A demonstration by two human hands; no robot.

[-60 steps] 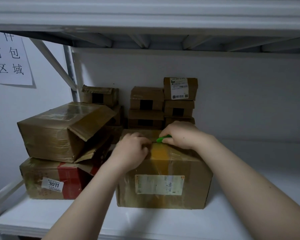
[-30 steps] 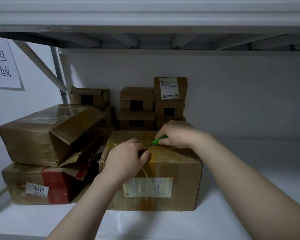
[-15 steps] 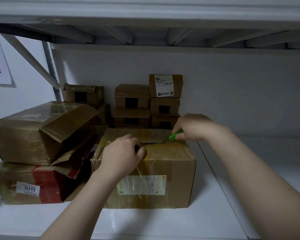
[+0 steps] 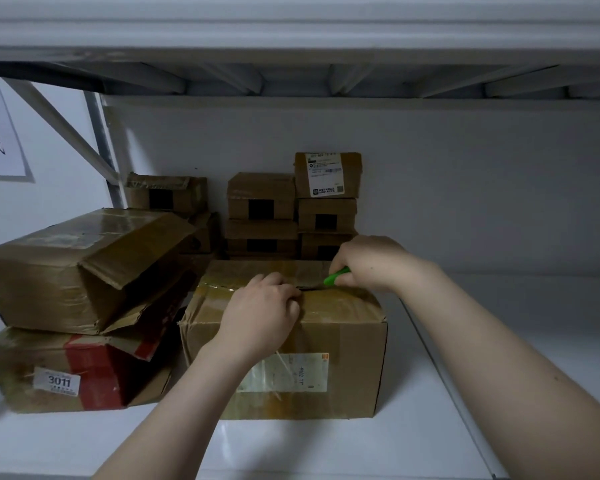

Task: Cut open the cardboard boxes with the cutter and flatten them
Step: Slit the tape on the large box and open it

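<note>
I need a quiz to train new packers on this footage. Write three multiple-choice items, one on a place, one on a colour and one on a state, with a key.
1. Where is the box labelled 3011? A on the upper shelf; B at the bottom of the left stack; C on the floor.
2. What colour is the cutter in the right hand? A red; B green; C black.
3. What is the left hand doing? A hanging idle; B pointing at the wall; C gripping the front box at its top edge.
Key: 1 B, a crushed box lies on it. 2 B, a green tip shows beside the fingers. 3 C, its fingers curl over the flap edge by the slit.
</note>
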